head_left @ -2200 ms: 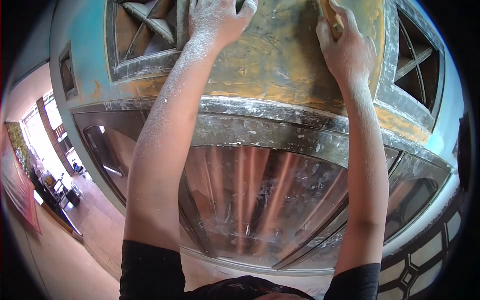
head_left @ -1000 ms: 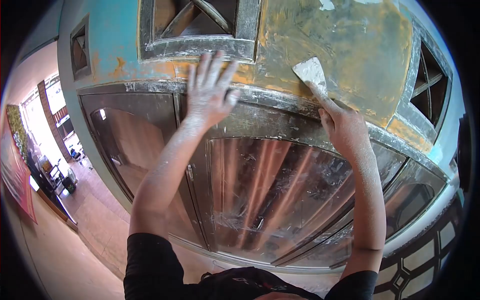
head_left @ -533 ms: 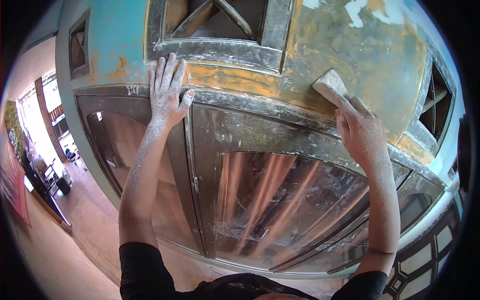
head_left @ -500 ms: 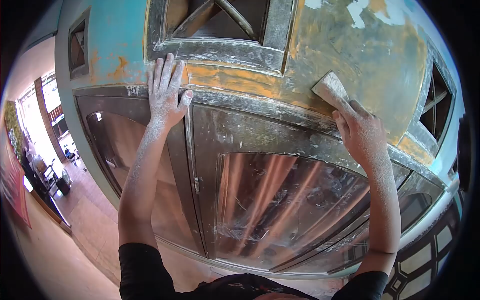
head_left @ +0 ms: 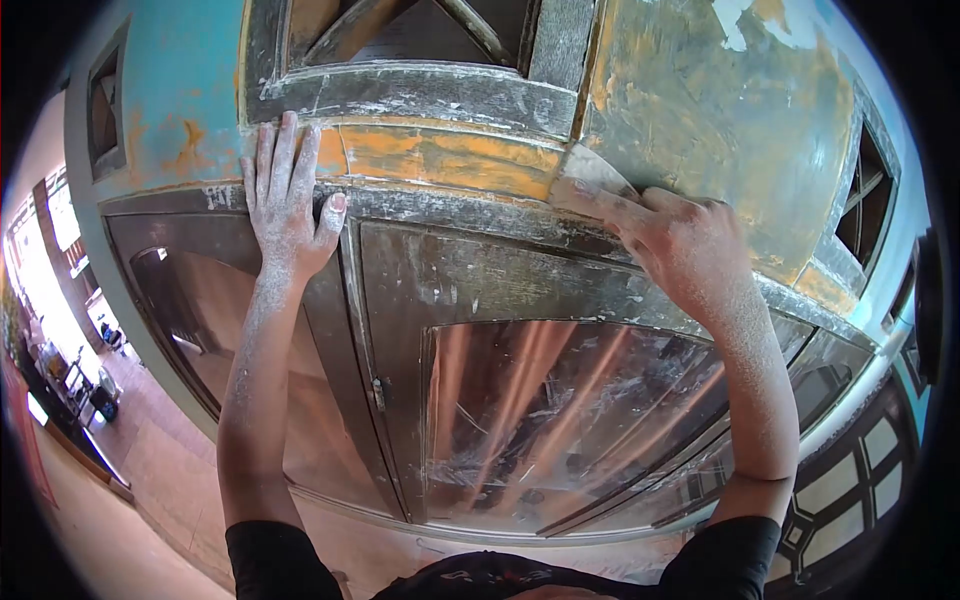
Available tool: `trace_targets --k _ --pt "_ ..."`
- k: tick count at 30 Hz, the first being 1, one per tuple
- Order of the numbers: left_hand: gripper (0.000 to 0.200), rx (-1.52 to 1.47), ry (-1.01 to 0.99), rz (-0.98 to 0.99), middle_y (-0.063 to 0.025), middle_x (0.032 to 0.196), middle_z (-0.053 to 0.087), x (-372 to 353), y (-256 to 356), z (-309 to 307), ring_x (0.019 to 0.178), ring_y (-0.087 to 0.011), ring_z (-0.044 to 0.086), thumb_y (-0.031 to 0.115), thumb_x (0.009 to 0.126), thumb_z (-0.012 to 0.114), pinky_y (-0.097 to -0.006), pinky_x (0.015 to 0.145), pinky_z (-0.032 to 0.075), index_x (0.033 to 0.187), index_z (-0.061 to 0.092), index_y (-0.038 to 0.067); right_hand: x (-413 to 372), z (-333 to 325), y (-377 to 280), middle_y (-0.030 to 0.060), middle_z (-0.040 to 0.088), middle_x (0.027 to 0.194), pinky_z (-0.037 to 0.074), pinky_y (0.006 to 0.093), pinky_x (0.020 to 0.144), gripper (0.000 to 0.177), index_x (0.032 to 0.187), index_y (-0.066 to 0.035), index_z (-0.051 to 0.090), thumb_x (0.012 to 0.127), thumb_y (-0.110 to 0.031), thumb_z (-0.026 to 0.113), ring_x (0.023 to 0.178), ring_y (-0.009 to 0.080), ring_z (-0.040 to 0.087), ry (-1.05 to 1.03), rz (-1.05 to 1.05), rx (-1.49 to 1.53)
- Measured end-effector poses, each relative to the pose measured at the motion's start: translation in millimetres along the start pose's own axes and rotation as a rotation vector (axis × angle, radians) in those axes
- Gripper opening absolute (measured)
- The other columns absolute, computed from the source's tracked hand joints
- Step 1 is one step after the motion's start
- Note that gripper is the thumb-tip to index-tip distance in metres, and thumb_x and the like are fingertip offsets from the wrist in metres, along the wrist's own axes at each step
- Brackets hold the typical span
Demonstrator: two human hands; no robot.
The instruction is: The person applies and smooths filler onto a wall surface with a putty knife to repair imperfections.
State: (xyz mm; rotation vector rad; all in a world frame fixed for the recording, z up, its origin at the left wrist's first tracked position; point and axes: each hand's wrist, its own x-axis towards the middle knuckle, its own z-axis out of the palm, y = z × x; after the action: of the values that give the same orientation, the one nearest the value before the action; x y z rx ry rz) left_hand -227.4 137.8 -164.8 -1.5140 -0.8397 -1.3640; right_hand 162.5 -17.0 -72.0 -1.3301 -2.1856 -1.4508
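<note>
Dusted with white powder, my left hand (head_left: 287,205) lies flat with fingers spread on the wall strip and wooden frame beneath the vent. My right hand (head_left: 685,240) grips a putty knife (head_left: 592,178), its handle hidden in my fingers. The wide blade touches the wall at the right end of an orange strip (head_left: 440,160), close to the vent frame's lower corner. Below runs the worn dark window frame (head_left: 480,215), marked with white scuffs. A patchy green-grey wall area (head_left: 715,130) with orange smears spreads above my right hand.
A wooden vent (head_left: 415,90) with crossed bars sits above, with smaller vents (head_left: 868,200) to the sides. Glass window panes (head_left: 570,410) with curtains behind fill the space below. A bright doorway (head_left: 45,235) opens at far left; a dark panelled door (head_left: 850,490) stands at right.
My right hand and the putty knife have moved left and turned, the blade now at the orange strip's end. The view has shifted slightly; my left hand stays flat.
</note>
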Motion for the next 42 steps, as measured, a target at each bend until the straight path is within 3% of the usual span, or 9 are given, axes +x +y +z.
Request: trace_targets --k 5,15,27,29,37,42 --pt "0.073 0.013 -0.006 -0.005 -0.015 0.168 0.032 0 0 0 0.155 -0.0409 0.026 0.044 0.093 0.056 -0.0619 0.124 0.013 0.156 0.045 0.009 3 0 -3 0.0019 0.062 0.079 0.058 0.0365 0.057 0.05 0.148 -0.039 0.053 0.1 -0.03 0.062 0.066 0.0199 0.069 0.027 -0.031 -0.061" --pt "0.074 0.003 0.007 0.002 -0.0142 0.168 0.032 -1 1 1 0.156 -0.0396 0.024 0.043 0.092 0.057 -0.0617 0.124 0.013 0.158 0.043 0.011 6 1 -4 -0.0001 0.061 0.078 0.059 0.0332 0.058 0.056 0.149 -0.042 0.051 0.098 -0.022 0.062 0.067 0.017 0.07 0.052 -0.056 -0.083" --pt "0.075 0.017 0.005 -0.004 -0.013 0.168 0.032 0 0 2 0.156 -0.0383 0.024 0.04 0.091 0.059 -0.0612 0.125 0.012 0.158 0.043 0.011 10 -5 -14 0.0036 0.065 0.085 0.06 0.0384 0.061 0.055 0.151 -0.042 0.048 0.1 -0.027 0.061 0.071 0.0218 0.072 -0.036 -0.02 -0.108" --pt "0.076 -0.001 -0.008 -0.018 -0.0128 0.168 0.032 0 3 -1 0.156 -0.0382 0.024 0.039 0.089 0.061 -0.0608 0.125 0.012 0.158 0.043 0.012 14 -6 -17 0.0033 0.067 0.085 0.06 0.039 0.06 0.055 0.151 -0.041 0.047 0.1 -0.024 0.059 0.072 0.0237 0.073 -0.086 0.001 -0.082" --pt "0.079 -0.018 -0.035 -0.055 -0.0133 0.168 0.032 0 7 -4 0.156 -0.039 0.023 0.038 0.086 0.065 -0.0605 0.125 0.01 0.158 0.043 0.015 65 -11 -74 0.0045 0.069 0.084 0.061 0.0379 0.061 0.057 0.152 -0.038 0.047 0.101 -0.015 0.056 0.075 0.0244 0.075 0.038 -0.095 -0.037" --pt "0.078 -0.028 -0.049 -0.065 -0.0133 0.168 0.032 -1 8 -5 0.156 -0.039 0.023 0.039 0.087 0.065 -0.0617 0.125 0.011 0.157 0.044 0.014 62 -16 -70 0.0051 0.07 0.085 0.061 0.0374 0.061 0.058 0.15 -0.037 0.05 0.099 -0.011 0.057 0.074 0.0239 0.075 0.022 -0.09 -0.011"
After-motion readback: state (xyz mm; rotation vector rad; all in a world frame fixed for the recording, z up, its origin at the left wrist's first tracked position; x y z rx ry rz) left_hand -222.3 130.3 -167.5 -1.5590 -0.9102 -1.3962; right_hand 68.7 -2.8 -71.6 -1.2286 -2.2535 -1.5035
